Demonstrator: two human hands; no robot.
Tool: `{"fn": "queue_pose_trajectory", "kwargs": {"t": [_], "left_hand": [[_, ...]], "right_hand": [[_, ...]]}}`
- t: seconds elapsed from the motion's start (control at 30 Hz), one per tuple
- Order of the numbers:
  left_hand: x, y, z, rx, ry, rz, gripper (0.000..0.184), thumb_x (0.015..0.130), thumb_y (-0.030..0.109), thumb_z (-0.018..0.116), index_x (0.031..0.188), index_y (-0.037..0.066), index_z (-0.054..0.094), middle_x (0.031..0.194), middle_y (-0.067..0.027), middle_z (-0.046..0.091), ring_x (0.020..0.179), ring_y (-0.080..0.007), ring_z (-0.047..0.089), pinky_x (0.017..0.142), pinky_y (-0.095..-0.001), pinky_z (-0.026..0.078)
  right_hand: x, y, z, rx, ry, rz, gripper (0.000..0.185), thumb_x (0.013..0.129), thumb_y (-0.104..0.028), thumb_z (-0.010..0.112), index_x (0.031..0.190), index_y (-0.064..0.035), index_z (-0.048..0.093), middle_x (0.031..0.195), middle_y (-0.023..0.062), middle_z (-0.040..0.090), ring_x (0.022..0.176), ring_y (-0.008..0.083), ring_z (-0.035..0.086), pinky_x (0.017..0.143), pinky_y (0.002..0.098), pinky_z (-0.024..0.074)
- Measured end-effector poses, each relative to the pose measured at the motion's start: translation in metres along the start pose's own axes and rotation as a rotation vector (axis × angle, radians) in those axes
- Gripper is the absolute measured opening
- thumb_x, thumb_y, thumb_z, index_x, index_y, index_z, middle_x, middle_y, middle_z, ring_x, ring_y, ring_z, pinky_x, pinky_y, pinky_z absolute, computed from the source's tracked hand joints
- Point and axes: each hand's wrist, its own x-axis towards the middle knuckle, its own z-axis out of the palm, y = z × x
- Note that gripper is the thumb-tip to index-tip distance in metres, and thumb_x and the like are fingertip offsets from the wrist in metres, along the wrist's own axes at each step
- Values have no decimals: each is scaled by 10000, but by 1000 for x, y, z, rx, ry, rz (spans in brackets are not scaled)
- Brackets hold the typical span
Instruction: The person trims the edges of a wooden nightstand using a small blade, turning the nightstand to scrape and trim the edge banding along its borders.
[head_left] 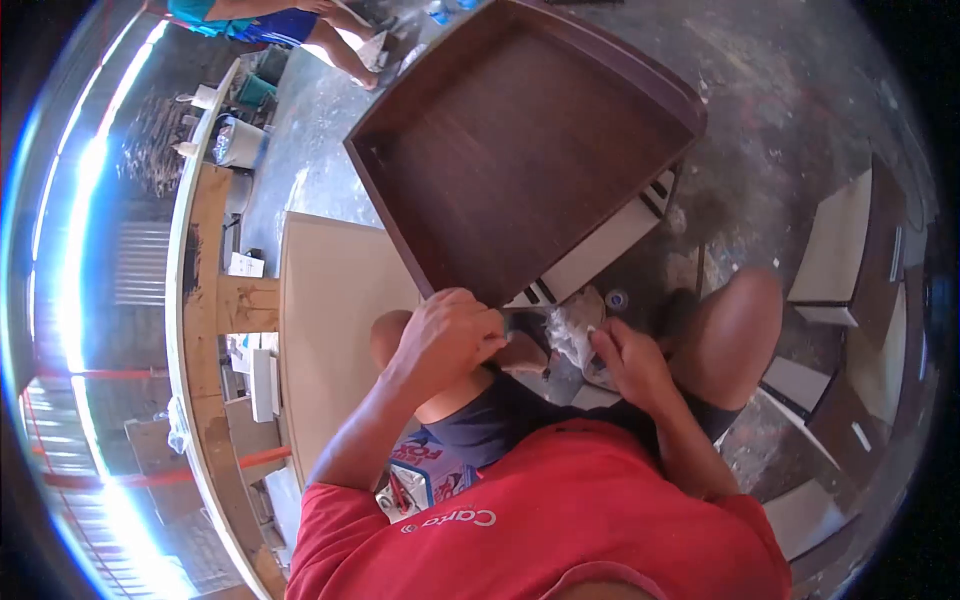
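In front of me a large dark brown wooden piece with raised edges point(520, 150), like a shallow open box, rests tilted on a white panel with black strips point(600, 245). My left hand point(452, 332) is closed at the box's near corner, its fingers curled together; whatever they may hold is hidden. Lower right of that corner, my right hand point(632, 365) pinches the edge of a crumpled clear plastic bag point(574, 335). What lies in the bag cannot be made out. A small round item point(616, 299) is just beyond the bag.
A beige board point(335, 290) stands to my left beside a wooden frame point(205, 310). Brown-and-white panels point(845, 235) lie on the right. Another person point(290, 25) is at the upper left, near a white bucket point(240, 143). A tray with red-handled tools point(405, 488) is by my left side.
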Motion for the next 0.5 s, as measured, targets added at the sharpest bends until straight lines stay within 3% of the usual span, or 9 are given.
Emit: {"fn": "queue_pose_trajectory", "kwargs": {"t": [0.13, 0.17, 0.27, 0.3, 0.4, 0.43, 0.5], "left_hand": [[-4, 8, 12, -226, 142, -10, 191, 871, 244, 883, 986, 123, 789, 925, -43, 776, 934, -290, 752, 842, -446, 596], [-9, 12, 12, -269, 90, -92, 261, 890, 223, 880, 1124, 137, 802, 1103, -72, 797, 1095, -311, 752, 945, -465, 577], [-9, 10, 30, -15, 642, 11, 281, 936, 182, 841, 1214, 162, 809, 1308, -94, 750, 1313, -341, 688, 1105, -497, 512], [-15, 5, 50, 31, 710, -96, 492, 937, 127, 837, 1416, 134, 727, 1576, -176, 596, 1527, -419, 522, 1225, -533, 431], [-11, 1, 89, -242, 990, -420, 716, 941, 31, 805, 1598, 42, 519, 1731, -268, 397, 1626, -469, 366, 1308, -576, 332], [-11, -6, 102, -272, 976, -415, 895, 967, 9, 751, 1719, -15, 266, 1798, -302, 247, 1682, -471, 246, 1359, -565, 238], [-3, -4, 127, -412, 1067, -418, 911, 986, 5, 718, 1735, -39, 202, 1805, -313, 229, 1690, -466, 228, 1370, -542, 205]], "right_hand": [[-12, -25, -15, -139, 9, -61, 407, 1097, -394, 675, 1130, 8, 724, 1012, 289, 762, 964, 509, 744, 832, 547, 566], [-12, -23, -15, -137, 27, -108, 426, 1077, -409, 710, 1127, 13, 709, 964, 271, 756, 927, 461, 762, 820, 519, 572], [-1, -25, -22, 168, 69, -127, 321, 1069, -316, 727, 1123, -1, 700, 928, 211, 748, 874, 357, 771, 798, 448, 580], [4, -34, -26, 144, 72, -169, 279, 1071, -279, 717, 1126, -7, 699, 925, 189, 745, 869, 321, 767, 796, 423, 579], [26, -79, -39, 85, 72, -319, 167, 1071, -175, 687, 1126, -18, 698, 931, 135, 747, 865, 236, 761, 792, 364, 578], [39, -99, -40, 73, 66, -392, 140, 1068, -145, 678, 1122, -17, 698, 943, 125, 756, 870, 223, 762, 793, 354, 578], [67, -141, -35, -21, 102, -547, 123, 1063, -118, 682, 1117, -11, 706, 960, 114, 772, 885, 206, 768, 803, 348, 581]]}}
